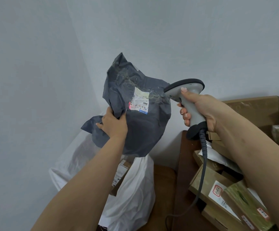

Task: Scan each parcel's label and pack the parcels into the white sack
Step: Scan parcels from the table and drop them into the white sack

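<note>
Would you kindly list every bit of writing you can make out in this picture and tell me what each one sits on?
"8-24", handwritten in a red frame: white sticker on a cardboard box.
Printed label on the grey parcel held in the left hand: barcode and print too small to read.
Red-framed stickers on the lower boxes: handwriting too unclear.
Label on the box in the white sack: blurred.

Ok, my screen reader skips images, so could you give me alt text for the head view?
A left hand holds up a grey parcel while the right hand aims a scanner at its label, where a red light shows. Below is an open white sack with a box inside; more boxes are piled at right.
</note>
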A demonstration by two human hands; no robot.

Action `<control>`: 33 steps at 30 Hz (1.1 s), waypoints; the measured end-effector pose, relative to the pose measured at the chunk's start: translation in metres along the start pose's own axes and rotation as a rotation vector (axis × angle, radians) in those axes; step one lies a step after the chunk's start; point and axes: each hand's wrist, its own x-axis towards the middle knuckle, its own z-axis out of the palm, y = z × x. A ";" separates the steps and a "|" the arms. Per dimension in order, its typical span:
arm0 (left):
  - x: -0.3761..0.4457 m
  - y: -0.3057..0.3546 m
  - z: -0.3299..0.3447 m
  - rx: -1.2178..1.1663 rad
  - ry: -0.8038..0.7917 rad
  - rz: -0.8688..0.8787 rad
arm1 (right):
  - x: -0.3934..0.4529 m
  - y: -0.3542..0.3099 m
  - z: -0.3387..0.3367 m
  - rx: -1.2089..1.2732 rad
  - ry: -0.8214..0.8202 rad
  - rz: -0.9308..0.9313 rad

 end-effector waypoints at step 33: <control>-0.002 -0.015 -0.038 -0.273 -0.005 0.456 | 0.064 0.061 0.020 0.128 0.336 0.012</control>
